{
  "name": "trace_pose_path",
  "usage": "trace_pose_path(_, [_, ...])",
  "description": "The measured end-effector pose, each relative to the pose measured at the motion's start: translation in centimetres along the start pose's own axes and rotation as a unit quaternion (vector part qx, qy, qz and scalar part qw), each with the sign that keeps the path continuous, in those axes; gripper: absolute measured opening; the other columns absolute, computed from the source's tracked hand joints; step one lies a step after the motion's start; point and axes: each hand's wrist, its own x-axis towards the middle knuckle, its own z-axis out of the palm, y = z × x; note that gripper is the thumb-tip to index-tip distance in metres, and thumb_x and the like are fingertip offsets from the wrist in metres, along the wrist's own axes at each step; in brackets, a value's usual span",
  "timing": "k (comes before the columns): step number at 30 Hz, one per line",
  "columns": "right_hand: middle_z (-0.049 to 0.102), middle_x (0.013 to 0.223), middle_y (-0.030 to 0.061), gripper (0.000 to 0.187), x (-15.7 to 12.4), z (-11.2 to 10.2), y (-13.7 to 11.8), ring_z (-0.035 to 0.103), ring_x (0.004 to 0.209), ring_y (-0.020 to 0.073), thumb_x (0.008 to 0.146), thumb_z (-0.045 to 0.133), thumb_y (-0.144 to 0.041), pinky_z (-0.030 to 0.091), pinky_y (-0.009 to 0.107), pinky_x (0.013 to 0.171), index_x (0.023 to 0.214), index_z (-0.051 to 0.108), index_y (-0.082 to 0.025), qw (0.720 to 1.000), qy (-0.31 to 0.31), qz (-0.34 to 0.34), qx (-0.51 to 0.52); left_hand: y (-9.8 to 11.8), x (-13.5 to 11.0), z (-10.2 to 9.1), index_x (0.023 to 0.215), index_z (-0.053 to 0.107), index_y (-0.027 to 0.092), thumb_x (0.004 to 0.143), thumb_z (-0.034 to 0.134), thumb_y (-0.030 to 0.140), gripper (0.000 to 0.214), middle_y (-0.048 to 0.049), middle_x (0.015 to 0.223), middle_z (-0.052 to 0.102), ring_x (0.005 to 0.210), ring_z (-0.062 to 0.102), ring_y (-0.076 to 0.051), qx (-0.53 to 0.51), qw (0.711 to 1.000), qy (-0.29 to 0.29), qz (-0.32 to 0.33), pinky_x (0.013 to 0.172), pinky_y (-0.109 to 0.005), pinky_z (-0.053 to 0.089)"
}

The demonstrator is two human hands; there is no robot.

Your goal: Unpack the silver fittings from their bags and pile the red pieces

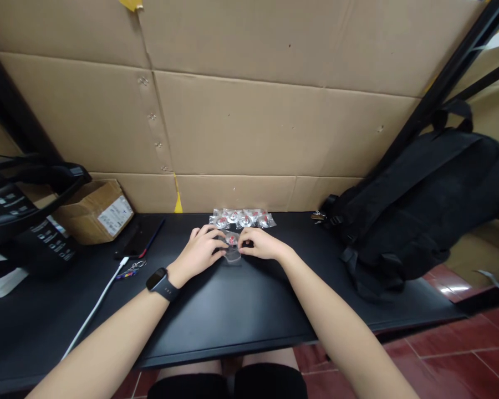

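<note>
A small clear plastic packet point(233, 256) with a red mark lies on the black table between my two hands. At its left edge, the thumb and forefinger of my left hand point(202, 249) close on the plastic, the other fingers spread above. My right hand point(261, 244) pinches the packet's right edge, its fingers curled. What is inside the packet is too small to make out. Just beyond my hands lie several similar clear packets point(245, 220), holding round silvery pieces with red marks, in rows by the cardboard wall.
On the left are a cardboard box point(97, 213), a dark phone point(137, 238), a white cable point(97, 305), a keyring point(132, 270) and a black bag point(25, 221). A black backpack point(424, 205) leans at the right, near small keys point(318, 215). Cardboard point(249, 127) walls the back.
</note>
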Motion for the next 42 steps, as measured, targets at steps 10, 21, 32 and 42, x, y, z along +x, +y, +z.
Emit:
trace_pose_path(10, [0.066, 0.085, 0.0031, 0.009, -0.1, -0.4, 1.0, 0.059, 0.079, 0.0141, 0.087, 0.059, -0.013, 0.043, 0.024, 0.077, 0.083, 0.066, -0.016, 0.999, 0.014, 0.027, -0.013, -0.7, 0.5, 0.9, 0.083, 0.076, 0.026, 0.091, 0.057, 0.046, 0.029, -0.0027, 0.109, 0.073, 0.112, 0.056, -0.026, -0.086, 0.987, 0.024, -0.133, 0.097, -0.043, 0.036])
trace_pose_path(21, [0.059, 0.133, 0.0096, 0.042, 0.7, 2.2, -0.2, 0.051, 0.124, 0.0279, 0.083, 0.072, -0.029, 0.037, 0.044, 0.104, 0.124, 0.064, -0.025, 0.993, 0.08, 0.03, -0.083, -1.3, 0.8, 2.4, 0.105, 0.056, 0.024, 0.083, 0.065, 0.031, 0.024, -0.0047, 0.111, 0.067, 0.106, 0.057, -0.026, -0.029, 0.978, 0.098, -0.182, 0.087, -0.037, 0.038])
trace_pose_path(32, [0.075, 0.109, 0.0056, 0.026, 1.0, 1.5, -0.6, 0.066, 0.105, 0.0245, 0.1, 0.049, -0.03, 0.035, 0.045, 0.1, 0.109, 0.073, -0.026, 0.992, 0.05, 0.112, -0.042, -1.1, 0.6, 2.3, 0.136, 0.044, 0.029, 0.081, 0.054, 0.019, 0.057, -0.0031, 0.119, 0.071, 0.125, 0.051, -0.026, -0.057, 0.991, 0.032, -0.116, 0.096, -0.041, 0.028])
trace_pose_path(42, [0.073, 0.118, 0.0049, 0.05, 0.3, 0.6, -1.6, 0.066, 0.112, 0.0252, 0.079, 0.075, -0.041, 0.038, 0.039, 0.106, 0.126, 0.066, -0.025, 0.994, 0.067, 0.054, 0.065, -0.7, 0.8, 1.5, 0.129, 0.045, 0.029, 0.093, 0.054, 0.03, 0.038, -0.0013, 0.104, 0.076, 0.114, 0.061, -0.023, -0.102, 0.979, 0.067, -0.165, 0.093, -0.038, 0.028])
